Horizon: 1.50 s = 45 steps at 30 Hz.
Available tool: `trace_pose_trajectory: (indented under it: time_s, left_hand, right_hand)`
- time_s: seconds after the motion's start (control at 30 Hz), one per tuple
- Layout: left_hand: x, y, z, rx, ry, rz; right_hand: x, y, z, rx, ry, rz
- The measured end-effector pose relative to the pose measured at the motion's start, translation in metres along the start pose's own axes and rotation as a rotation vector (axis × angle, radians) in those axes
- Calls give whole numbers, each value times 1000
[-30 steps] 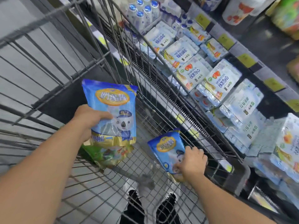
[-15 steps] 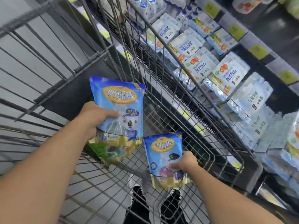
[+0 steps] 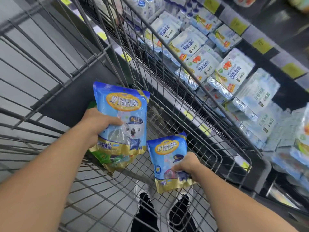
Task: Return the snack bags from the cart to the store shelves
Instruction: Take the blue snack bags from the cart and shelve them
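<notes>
- Your left hand [image 3: 98,122] grips a blue bag [image 3: 121,118] with a green bag [image 3: 110,160] behind it.
- Your right hand [image 3: 187,165] pinches a smaller blue bag [image 3: 167,156].
- All sit inside the cart [image 3: 167,104], beside the shelves [image 3: 260,46].

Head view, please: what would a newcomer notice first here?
Two blue bags stand out, held up inside the wire cart: the left hand grips the larger bag, with a green bag behind it, and the right hand grips the smaller bag. White packs fill the shelf at right.
</notes>
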<state>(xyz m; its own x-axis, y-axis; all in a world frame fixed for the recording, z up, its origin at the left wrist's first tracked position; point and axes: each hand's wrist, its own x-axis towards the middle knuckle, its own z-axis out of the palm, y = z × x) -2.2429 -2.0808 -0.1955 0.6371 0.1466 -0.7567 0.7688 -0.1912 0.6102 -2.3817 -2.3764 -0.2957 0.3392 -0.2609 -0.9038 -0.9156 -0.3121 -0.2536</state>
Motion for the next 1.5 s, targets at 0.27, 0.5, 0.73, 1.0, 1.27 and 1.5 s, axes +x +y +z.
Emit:
trace_pose_trajectory:
  time_s: [0.27, 0.5, 0.73, 1.0, 1.27, 1.5]
  left_hand:
    - [-35, 20, -28, 126, -89, 131]
    - [-79, 109, -69, 189, -237, 280]
    - [-126, 218, 35, 103, -475, 597]
    - [-150, 226, 236, 81, -613, 659]
    - [-150, 203, 351, 127, -757, 624]
    - [-148, 200, 377, 189, -836, 629]
  right_hand:
    - [-64, -34, -15, 6, 119, -196]
    - [-166, -70, -68, 281, 47, -474]
    - [-222, -79, -194, 734, 154, -690]
    - [-205, 5, -333, 975, 508, -568]
    - [-156, 81, -411, 1020, 743, -533]
    - [-110, 45, -474, 1296, 864, -664]
